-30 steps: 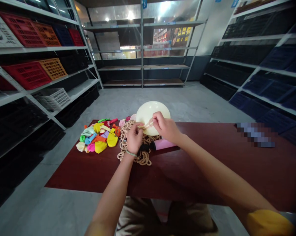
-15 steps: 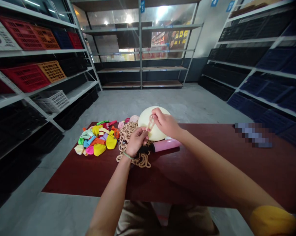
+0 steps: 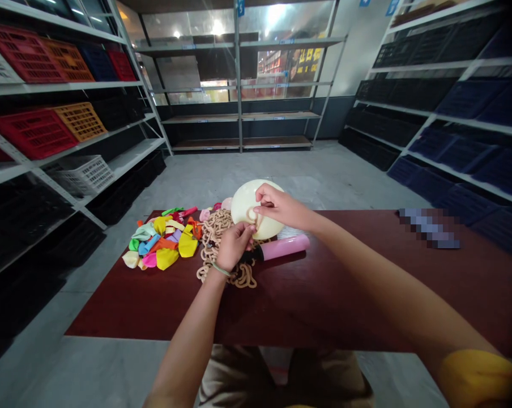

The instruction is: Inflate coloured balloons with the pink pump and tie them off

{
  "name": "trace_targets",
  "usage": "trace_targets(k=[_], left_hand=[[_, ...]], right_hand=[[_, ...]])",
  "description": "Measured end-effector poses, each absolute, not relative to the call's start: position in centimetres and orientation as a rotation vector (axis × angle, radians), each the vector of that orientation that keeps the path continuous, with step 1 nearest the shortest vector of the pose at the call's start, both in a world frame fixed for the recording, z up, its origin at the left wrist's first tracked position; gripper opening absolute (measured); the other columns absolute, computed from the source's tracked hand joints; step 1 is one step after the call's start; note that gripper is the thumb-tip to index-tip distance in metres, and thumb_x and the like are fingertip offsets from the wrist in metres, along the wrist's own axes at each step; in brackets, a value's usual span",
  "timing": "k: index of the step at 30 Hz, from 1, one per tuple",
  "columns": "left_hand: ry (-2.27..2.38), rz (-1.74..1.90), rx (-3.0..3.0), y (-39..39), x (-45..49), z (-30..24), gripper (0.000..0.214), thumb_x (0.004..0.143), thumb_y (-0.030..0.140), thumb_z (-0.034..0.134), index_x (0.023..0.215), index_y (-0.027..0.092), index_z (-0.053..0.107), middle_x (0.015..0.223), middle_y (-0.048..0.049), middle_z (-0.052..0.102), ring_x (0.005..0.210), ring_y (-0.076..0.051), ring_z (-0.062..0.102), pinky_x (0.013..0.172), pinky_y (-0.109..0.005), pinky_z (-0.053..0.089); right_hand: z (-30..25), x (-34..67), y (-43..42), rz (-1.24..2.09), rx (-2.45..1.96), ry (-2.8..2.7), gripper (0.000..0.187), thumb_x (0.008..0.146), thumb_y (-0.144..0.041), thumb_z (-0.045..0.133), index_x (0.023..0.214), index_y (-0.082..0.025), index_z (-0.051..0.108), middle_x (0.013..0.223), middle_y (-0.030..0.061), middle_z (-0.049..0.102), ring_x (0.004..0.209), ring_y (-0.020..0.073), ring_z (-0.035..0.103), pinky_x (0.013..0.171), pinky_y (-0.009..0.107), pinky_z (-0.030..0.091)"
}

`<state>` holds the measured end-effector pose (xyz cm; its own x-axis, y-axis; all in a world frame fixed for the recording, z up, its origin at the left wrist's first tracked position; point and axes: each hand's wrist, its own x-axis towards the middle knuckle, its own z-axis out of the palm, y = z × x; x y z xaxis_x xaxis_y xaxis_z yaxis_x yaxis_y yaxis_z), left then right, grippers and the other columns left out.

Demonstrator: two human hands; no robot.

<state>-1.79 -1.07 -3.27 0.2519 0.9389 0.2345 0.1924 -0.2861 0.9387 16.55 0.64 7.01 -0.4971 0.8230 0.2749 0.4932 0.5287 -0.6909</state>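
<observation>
Pale balloon [image 3: 245, 199] beside the beige chain [image 3: 217, 231].
From afar, I see the left hand [image 3: 234, 247] pinching, seemingly, its neck; whether the right hand [image 3: 284, 208] grips the thin loop [image 3: 251, 215], I can't tell. A slack pinch could leak air.

Table [image 3: 324, 306]: dark red; goods are being carried.
Left: limp multicoloured balloons [image 3: 166, 256], heaped, are being carried.
Middle: a tan chain [image 3: 216, 229] and a pink black-ended tube [image 3: 285, 247] are being supported.
Right: a blurred object [image 3: 429, 228] is being borne.
</observation>
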Motion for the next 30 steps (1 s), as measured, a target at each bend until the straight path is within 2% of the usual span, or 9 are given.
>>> trace_targets(k=[6,9,11,13,16,22,25,30], left_hand=[[1.186,1.135,2.347,-1.3,-1.5,-4.2,0.030,0.095,0.037,0.053,0.072,0.018,0.057,0.068,-0.0039,0.061,0.064,-0.016,0.057,0.061,-0.026,0.038],[1.216,1.154,2.387,-1.2,-1.2,-4.5,0.032,0.095,0.038,0.053,0.072,0.018,0.058,0.068,-0.0057,0.063,0.063,-0.016,0.058,0.061,-0.027,0.039],[1.266,1.180,2.300,-1.2,-1.2,-4.5,0.037,0.096,0.040,0.050,0.067,0.018,0.056,0.063,-0.0050,0.061,0.060,-0.016,0.057,0.059,-0.027,0.038],[1.285,1.185,2.123,-1.2,-1.1,-4.4,0.041,0.098,0.042,0.045,0.066,0.018,0.056,0.058,-0.0026,0.058,0.053,-0.014,0.054,0.056,-0.026,0.038],[1.224,1.167,1.804,-1.2,-1.1,-4.1,0.044,0.098,0.049,0.040,0.073,0.018,0.059,0.055,0.0011,0.055,0.044,-0.011,0.049,0.049,-0.024,0.038],[1.156,1.171,1.620,-1.2,-0.9,-4.1,0.048,0.095,0.057,0.041,0.077,0.018,0.061,0.056,0.0014,0.055,0.043,-0.010,0.049,0.045,-0.023,0.038],[1.149,1.185,1.588,-1.2,-0.9,-4.0,0.049,0.095,0.058,0.042,0.076,0.018,0.061,0.055,0.0017,0.054,0.042,-0.010,0.048,0.044,-0.023,0.037],[1.119,1.203,1.448,-1.1,-1.0,-3.7,0.050,0.091,0.061,0.047,0.075,0.017,0.062,0.055,0.0015,0.056,0.040,-0.010,0.047,0.041,-0.023,0.035]], right_hand=[[7.4,14.5,0.4,0.714,-0.980,-2.226,0.012,0.085,-0.030,0.059,0.089,-0.024,0.049,0.077,-0.0040,0.058,0.072,0.0122,0.052,0.069,0.029,0.038],[7.5,13.4,0.2,0.717,-0.927,-2.317,0.007,0.087,-0.029,0.056,0.092,-0.024,0.053,0.075,-0.0047,0.060,0.069,0.0118,0.052,0.068,0.029,0.038],[7.4,13.5,0.5,0.695,-0.911,-2.335,0.009,0.089,-0.027,0.052,0.097,-0.025,0.055,0.082,-0.0033,0.064,0.074,0.0132,0.056,0.071,0.030,0.040],[7.3,14.2,0.8,0.562,-0.930,-2.288,0.018,0.090,-0.023,0.049,0.107,-0.025,0.056,0.097,0.0001,0.068,0.088,0.0159,0.059,0.079,0.033,0.043],[7.1,15.9,1.1,0.221,-1.003,-2.238,0.028,0.091,-0.018,0.047,0.117,-0.025,0.056,0.115,0.0041,0.066,0.107,0.0201,0.056,0.092,0.038,0.041],[6.0,16.9,0.3,-0.348,-1.014,-2.566,0.024,0.096,-0.025,0.047,0.107,-0.028,0.068,0.121,0.0047,0.062,0.116,0.0272,0.044,0.095,0.045,0.031],[5.6,16.3,0.3,-0.527,-0.991,-2.612,0.025,0.097,-0.025,0.045,0.097,-0.026,0.070,0.120,0.0053,0.063,0.116,0.0280,0.043,0.094,0.046,0.030],[5.4,15.9,0.0,-0.669,-1.015,-2.571,0.028,0.096,-0.019,0.040,0.106,-0.024,0.066,0.125,0.0081,0.061,0.122,0.0289,0.041,0.097,0.047,0.032]])
